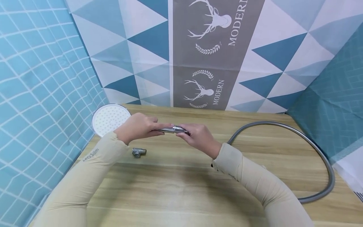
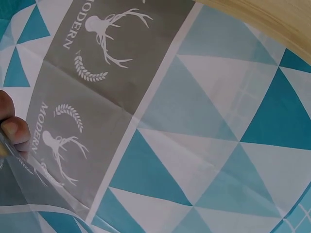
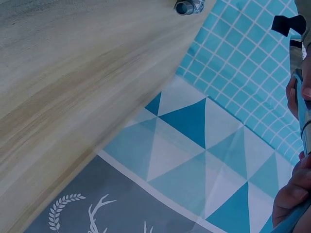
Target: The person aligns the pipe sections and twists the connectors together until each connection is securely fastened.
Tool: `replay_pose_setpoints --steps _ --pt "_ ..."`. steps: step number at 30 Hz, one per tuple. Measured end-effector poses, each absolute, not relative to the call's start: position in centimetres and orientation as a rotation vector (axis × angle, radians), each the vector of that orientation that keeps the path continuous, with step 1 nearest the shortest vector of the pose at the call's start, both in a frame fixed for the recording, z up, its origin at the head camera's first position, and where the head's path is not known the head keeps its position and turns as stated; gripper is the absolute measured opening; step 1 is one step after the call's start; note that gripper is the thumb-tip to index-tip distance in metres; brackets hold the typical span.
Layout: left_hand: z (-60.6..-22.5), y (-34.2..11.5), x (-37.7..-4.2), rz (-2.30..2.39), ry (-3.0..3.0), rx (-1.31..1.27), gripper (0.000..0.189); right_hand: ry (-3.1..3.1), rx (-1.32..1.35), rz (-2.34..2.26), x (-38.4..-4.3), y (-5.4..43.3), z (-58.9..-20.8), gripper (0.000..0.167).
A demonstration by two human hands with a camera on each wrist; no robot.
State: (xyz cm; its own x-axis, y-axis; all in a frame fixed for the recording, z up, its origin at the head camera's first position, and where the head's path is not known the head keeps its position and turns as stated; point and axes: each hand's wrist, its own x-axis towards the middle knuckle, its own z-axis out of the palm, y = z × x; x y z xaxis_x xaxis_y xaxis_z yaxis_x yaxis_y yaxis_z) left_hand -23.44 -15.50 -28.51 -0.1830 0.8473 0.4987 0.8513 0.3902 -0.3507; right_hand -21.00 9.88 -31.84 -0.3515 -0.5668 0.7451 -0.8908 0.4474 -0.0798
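Observation:
A hand shower with a round white spray face [image 1: 110,119] and chrome rim is held above the tabletop, face up to the left. My left hand [image 1: 141,127] grips its chrome handle [image 1: 165,130], index finger stretched along it. At the handle's lower end my right hand [image 1: 199,137] pinches the chrome connector [image 1: 179,129], which meets the handle. From behind the right forearm a grey shower hose [image 1: 331,176] loops out; its link to the connector is hidden. In the right wrist view fingers [image 3: 291,199] wrap the chrome part at the edge.
A small chrome pipe fitting [image 1: 138,152] lies on the wooden tabletop [image 1: 175,189], below the left hand; the right wrist view shows this fitting [image 3: 188,7] too. Blue tiled covering [image 1: 37,78] rises at the left, a patterned sheet [image 1: 195,56] at the back, teal covering [image 1: 334,104] at the right.

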Motion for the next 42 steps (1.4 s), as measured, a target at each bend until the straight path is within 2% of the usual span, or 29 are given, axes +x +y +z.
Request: replay_pose_setpoints --steps 4,10,18,22,28,32,37,42 --pt "-28.4 -15.6 -23.4 0.0 -2.019 -1.452 0.048 -2.086 1.206 0.653 -21.1 9.8 -31.9 0.024" --pt "-28.5 -15.9 -23.4 -0.019 -2.02 -1.433 0.049 -2.023 1.077 0.457 -20.7 9.3 -32.1 0.042" --pt "-28.8 -16.2 -23.6 -0.077 -1.96 -1.451 0.039 -1.874 1.033 0.496 -20.6 8.5 -32.3 0.026" --pt "-28.9 -16.1 -23.7 -0.087 -1.943 -1.452 0.031 -1.83 1.077 0.468 -20.6 8.5 -32.3 0.023" --pt "-29.0 -16.1 -23.7 -0.073 -1.929 -1.444 0.04 -1.863 1.141 0.488 -20.5 8.7 -32.2 0.022" --pt "-28.9 -16.0 -23.6 -0.054 -1.957 -1.444 0.031 -1.919 1.158 0.522 -20.5 8.7 -32.0 0.022" --pt "-28.6 -16.0 -23.4 -0.018 -1.987 -1.431 0.048 -1.963 1.162 0.543 -20.4 8.6 -31.8 0.022" --pt "-28.6 -16.2 -23.3 0.001 -1.989 -1.421 0.049 -2.036 1.124 0.504 -20.4 8.7 -31.8 0.024"
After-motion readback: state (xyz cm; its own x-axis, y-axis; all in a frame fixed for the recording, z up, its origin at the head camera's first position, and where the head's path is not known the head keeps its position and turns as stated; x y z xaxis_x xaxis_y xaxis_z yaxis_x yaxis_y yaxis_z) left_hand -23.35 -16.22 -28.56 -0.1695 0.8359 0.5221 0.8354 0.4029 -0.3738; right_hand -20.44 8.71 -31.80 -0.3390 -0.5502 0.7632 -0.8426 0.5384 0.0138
